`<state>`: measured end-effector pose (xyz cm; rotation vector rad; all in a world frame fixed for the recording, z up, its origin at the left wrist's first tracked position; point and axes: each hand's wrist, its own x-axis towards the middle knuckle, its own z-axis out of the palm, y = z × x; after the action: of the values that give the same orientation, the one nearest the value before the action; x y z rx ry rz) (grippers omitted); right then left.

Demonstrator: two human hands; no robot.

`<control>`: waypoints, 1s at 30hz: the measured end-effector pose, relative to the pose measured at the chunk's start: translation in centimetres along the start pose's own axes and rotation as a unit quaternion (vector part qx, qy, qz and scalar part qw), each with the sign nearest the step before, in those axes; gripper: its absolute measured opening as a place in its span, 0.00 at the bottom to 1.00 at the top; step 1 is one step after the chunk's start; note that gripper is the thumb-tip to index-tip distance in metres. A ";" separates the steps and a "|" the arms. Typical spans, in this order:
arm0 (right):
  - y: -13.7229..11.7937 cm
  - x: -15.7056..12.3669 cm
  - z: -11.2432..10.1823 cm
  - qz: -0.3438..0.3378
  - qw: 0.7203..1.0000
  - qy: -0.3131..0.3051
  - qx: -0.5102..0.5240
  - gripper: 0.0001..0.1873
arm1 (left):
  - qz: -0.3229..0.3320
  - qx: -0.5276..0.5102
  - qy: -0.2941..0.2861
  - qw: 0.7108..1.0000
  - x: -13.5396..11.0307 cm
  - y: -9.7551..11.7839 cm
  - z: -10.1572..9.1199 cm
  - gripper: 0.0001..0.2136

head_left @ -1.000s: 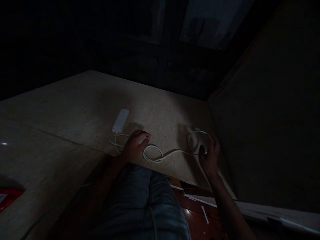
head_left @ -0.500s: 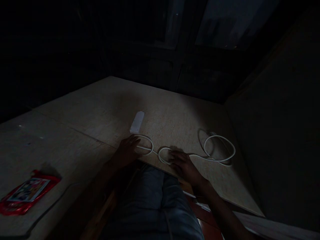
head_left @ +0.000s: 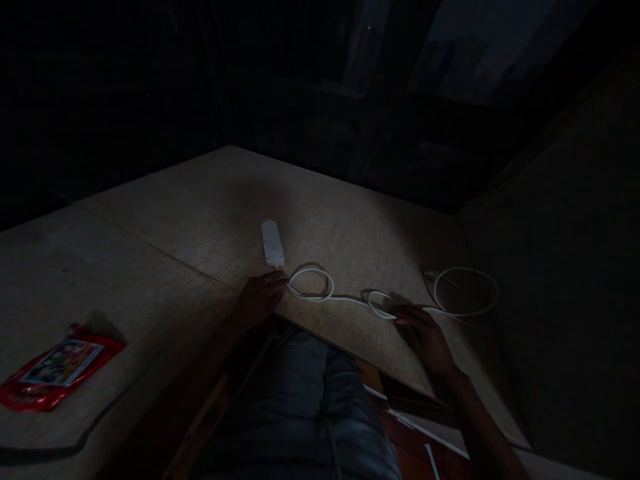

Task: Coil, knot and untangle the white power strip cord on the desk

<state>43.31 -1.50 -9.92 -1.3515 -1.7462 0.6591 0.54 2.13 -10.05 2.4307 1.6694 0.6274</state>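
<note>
A white cable [head_left: 349, 299] runs along the table's near edge in several loops. It leads to a slim white block [head_left: 273, 243], which looks like a power strip lying face down with small screw holes showing. My left hand [head_left: 260, 300] is closed on the cable just below the block, between it and the first loop. Farther right, my right hand [head_left: 425, 335] pinches the cable at a smaller loop. Beyond that hand a wide loop curves up near the wall. The scene is dim, and the undersides of my fingers are hidden.
A red glossy packet [head_left: 63, 367] with a printed label lies on the table [head_left: 170, 200] at the left. A dark cord [head_left: 65, 453] curves in front of it. A dark wall [head_left: 560, 300] bounds the table's right side.
My right hand has moved right, drawing the small loop away from the left loop. The white block has swung round at its near end. My left hand has closed on the cable beside it.
</note>
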 end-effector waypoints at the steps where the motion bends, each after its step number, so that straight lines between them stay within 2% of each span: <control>1: 0.2 0.1 -0.3 0.016 1.000 0.012 0.011 0.11 | 0.001 -0.001 0.003 1.000 0.2 0.1 0.2 0.16; 4: 0.5 0.1 -0.7 0.036 0.999 0.026 0.004 0.14 | -0.010 -0.005 0.019 1.000 0.3 0.5 0.7 0.17; 7: -0.1 -0.2 -0.6 0.040 0.999 0.016 0.005 0.15 | -0.059 -0.031 0.064 0.996 -0.1 1.2 1.1 0.17; 10: -1.5 -0.5 -0.4 0.040 0.999 -0.001 0.020 0.17 | -0.103 -0.081 0.093 0.987 -0.4 2.8 1.1 0.16; 15: -4.4 0.7 0.8 0.008 1.000 -0.011 0.004 0.18 | -0.107 -0.127 0.111 0.980 0.3 5.8 1.1 0.14; 21: -6.4 4.7 5.6 -0.109 0.988 -0.111 -0.015 0.22 | -0.093 -0.116 0.071 0.986 0.6 6.3 2.6 0.19; 27: -8.9 7.2 11.1 -0.223 0.950 -0.206 -0.076 0.23 | -0.158 -0.158 0.164 0.961 -0.6 5.6 4.2 0.30; 30: -10.4 8.0 13.5 -0.235 0.931 -0.238 -0.146 0.22 | -0.163 -0.182 0.168 0.955 -0.9 5.6 4.7 0.29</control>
<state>25.67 4.10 -6.62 -0.9344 -2.5342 0.4875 7.03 -0.19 -12.71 1.8171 1.8184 1.2185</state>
